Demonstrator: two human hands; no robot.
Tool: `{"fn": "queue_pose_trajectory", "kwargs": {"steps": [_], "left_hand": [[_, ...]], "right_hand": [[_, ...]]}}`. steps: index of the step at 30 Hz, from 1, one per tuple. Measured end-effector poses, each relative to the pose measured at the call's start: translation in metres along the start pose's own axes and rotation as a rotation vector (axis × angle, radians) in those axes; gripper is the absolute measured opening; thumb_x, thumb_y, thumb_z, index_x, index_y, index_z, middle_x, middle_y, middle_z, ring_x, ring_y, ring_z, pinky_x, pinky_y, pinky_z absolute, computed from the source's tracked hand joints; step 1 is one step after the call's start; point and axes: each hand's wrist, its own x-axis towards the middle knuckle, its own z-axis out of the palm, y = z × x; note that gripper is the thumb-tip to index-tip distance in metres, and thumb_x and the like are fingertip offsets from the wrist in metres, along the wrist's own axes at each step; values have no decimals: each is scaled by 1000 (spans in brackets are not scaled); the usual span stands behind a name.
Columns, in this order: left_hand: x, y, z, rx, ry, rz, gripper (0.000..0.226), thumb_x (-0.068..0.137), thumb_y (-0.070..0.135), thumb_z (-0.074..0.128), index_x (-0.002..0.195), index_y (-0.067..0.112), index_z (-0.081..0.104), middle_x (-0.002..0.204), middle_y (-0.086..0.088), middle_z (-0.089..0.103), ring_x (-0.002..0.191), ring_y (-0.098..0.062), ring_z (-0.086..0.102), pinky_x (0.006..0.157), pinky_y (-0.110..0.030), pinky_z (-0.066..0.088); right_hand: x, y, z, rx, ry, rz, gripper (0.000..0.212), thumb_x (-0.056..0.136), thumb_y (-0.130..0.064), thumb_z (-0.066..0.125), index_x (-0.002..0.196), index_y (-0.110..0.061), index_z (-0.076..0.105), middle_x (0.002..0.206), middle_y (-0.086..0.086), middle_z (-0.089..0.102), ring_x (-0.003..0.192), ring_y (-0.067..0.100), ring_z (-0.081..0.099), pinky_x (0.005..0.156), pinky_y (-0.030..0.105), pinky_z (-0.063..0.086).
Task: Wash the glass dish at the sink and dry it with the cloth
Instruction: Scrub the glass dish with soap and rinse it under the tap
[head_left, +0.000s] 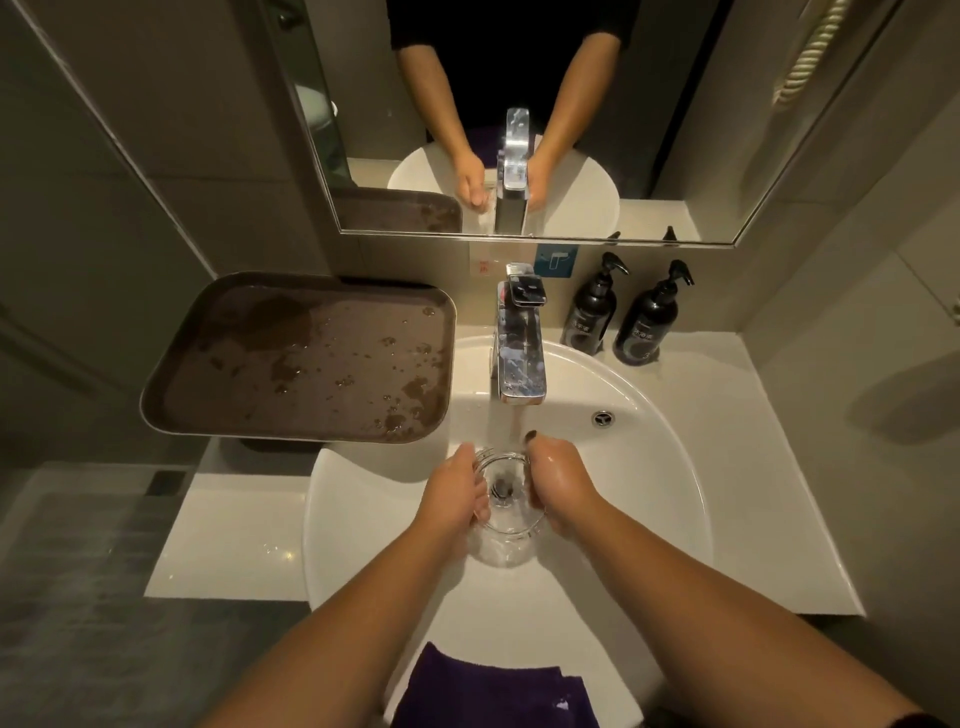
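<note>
Purple cloth (498, 691) waits nearest; both hands, left (457, 493) and right (558, 486), grip the glass dish (511, 493) and should turn it slowly under the faucet (519, 353) stream.

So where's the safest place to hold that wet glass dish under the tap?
By its rim, from both sides, probably as now: the left hand and right hand each grip one edge of the glass dish. It is round, wet and likely slippery, so opposing holds steady it.

walls: grey tile | mirror (519, 104) above white counter (753, 493) | floor (78, 597) – dark grey – dim warm light
</note>
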Motion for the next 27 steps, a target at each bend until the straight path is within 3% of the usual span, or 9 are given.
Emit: {"fn": "queue_pose_trajectory", "kwargs": {"steps": [4, 7, 10, 12, 15, 19, 22, 25, 27], "left_hand": [[10, 13, -1, 445, -6, 202, 38, 88, 45, 37, 59, 22, 47, 54, 3, 43, 57, -21, 39, 63, -35, 34], [4, 15, 8, 150, 112, 95, 30, 84, 34, 39, 59, 19, 43, 55, -1, 37, 52, -20, 34, 53, -32, 33], [-1, 10, 20, -321, 186, -60, 32, 89, 20, 41, 61, 13, 54, 48, -2, 44, 40, -18, 40, 43, -24, 34], [-3, 7, 22, -335, 177, -70, 31, 90, 23, 42, 72, 11, 64, 53, -6, 55, 45, -22, 51, 49, -27, 43], [-3, 16, 16, -44, 76, 26, 35, 96, 28, 39, 65, 17, 52, 50, 0, 48, 45, -18, 45, 46, -23, 37], [9, 24, 12, 379, 15, 180, 40, 97, 36, 38, 62, 20, 47, 52, 4, 42, 53, -18, 37, 60, -31, 32], [5, 23, 17, 155, 143, 110, 27, 85, 27, 42, 59, 19, 44, 53, -1, 41, 56, -21, 40, 59, -35, 37], [-1, 19, 28, -315, 244, -76, 26, 88, 19, 40, 62, 16, 46, 48, -3, 42, 40, -20, 42, 43, -20, 39], [-1, 12, 30, -312, 265, -83, 22, 86, 23, 39, 69, 14, 51, 61, -8, 51, 54, -22, 51, 53, -30, 48]], "right_hand": [[2, -9, -5, -279, -119, -231, 34, 87, -17, 49, 53, -22, 44, 47, -9, 40, 49, 14, 35, 53, 28, 28], [2, -15, -3, -92, -56, -120, 30, 90, -17, 47, 59, -19, 49, 50, -3, 41, 46, 15, 36, 50, 27, 28], [-3, -7, 7, 385, 99, 92, 21, 86, -16, 44, 66, -14, 48, 52, 2, 43, 47, 18, 43, 48, 27, 36], [-3, -2, 9, 430, 133, 102, 15, 81, -15, 43, 67, -13, 46, 55, 3, 42, 53, 21, 46, 52, 30, 40], [7, -9, -5, 191, 56, 13, 18, 82, -19, 46, 71, -10, 56, 60, 8, 49, 57, 21, 46, 57, 32, 39], [18, -19, -11, -202, -126, -84, 16, 83, -7, 53, 70, -9, 62, 46, -1, 41, 45, 15, 30, 46, 26, 23], [9, -20, -5, -32, -34, -36, 26, 87, -12, 51, 61, -13, 55, 40, -4, 39, 42, 15, 32, 44, 23, 25], [-3, -8, 4, 445, 134, 103, 28, 86, -14, 44, 58, -16, 47, 40, -5, 42, 37, 13, 39, 40, 22, 33], [-4, 0, 7, 493, 179, 136, 27, 81, -13, 42, 55, -18, 40, 44, -4, 38, 42, 15, 36, 44, 26, 32]]}}
